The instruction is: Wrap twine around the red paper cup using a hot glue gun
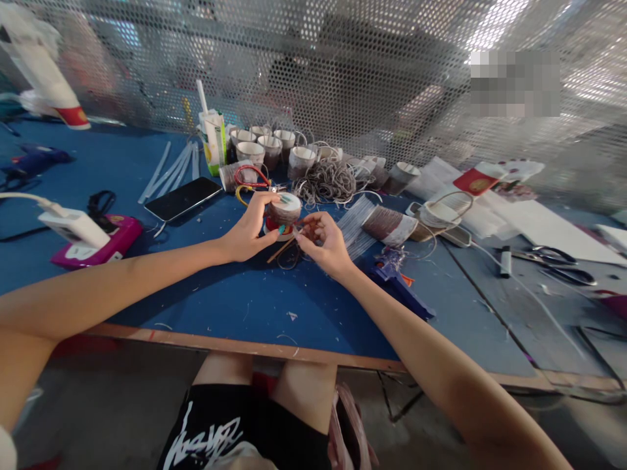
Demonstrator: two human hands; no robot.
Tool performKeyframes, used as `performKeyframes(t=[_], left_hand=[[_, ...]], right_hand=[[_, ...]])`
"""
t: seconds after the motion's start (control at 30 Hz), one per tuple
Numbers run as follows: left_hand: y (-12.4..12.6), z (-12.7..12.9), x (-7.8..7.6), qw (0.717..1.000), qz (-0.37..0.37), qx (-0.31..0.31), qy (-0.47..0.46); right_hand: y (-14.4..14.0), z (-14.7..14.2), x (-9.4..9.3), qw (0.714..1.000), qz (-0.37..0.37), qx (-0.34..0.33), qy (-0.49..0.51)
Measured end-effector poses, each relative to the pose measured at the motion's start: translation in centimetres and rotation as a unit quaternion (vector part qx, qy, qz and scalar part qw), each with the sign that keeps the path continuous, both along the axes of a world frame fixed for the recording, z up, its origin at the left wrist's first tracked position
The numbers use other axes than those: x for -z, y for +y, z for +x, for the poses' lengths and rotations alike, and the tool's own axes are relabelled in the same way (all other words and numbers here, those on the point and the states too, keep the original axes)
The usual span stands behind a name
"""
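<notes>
My left hand (252,228) is closed around a paper cup (287,207) with brownish cord wound about its side. The cup's white round end faces up, and red and white show below the wrapped part. At its right side my right hand (323,243) is closed, thumb and fingers pinched close together. Thin cord seems to be between those fingertips, but it is too small to make out surely. A thin tan strip (281,251) and a dark loop of cord (289,262) lie just below the hands.
Behind the hands stand several wrapped cups (250,152) beside a heap of grey-brown cord (327,183). A phone (183,199) and purple power strip (122,235) lie left. On the right are a blue glue gun (404,290), a wrapped cup (389,225) and scissors (553,258).
</notes>
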State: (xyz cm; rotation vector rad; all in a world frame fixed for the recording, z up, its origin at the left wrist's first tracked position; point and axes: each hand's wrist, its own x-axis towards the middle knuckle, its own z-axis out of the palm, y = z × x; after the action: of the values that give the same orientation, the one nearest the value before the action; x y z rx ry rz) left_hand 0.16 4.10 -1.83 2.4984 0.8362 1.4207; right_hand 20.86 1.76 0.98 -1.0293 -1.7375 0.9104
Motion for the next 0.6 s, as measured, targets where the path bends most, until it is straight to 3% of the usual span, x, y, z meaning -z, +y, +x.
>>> performKeyframes(t=[0.6], left_hand=[[0.01,-0.07,0.17,0.999,-0.011,0.049,-0.006]], right_hand=[[0.21,-0.14,0.18,1.0,0.009,0.009,-0.013]])
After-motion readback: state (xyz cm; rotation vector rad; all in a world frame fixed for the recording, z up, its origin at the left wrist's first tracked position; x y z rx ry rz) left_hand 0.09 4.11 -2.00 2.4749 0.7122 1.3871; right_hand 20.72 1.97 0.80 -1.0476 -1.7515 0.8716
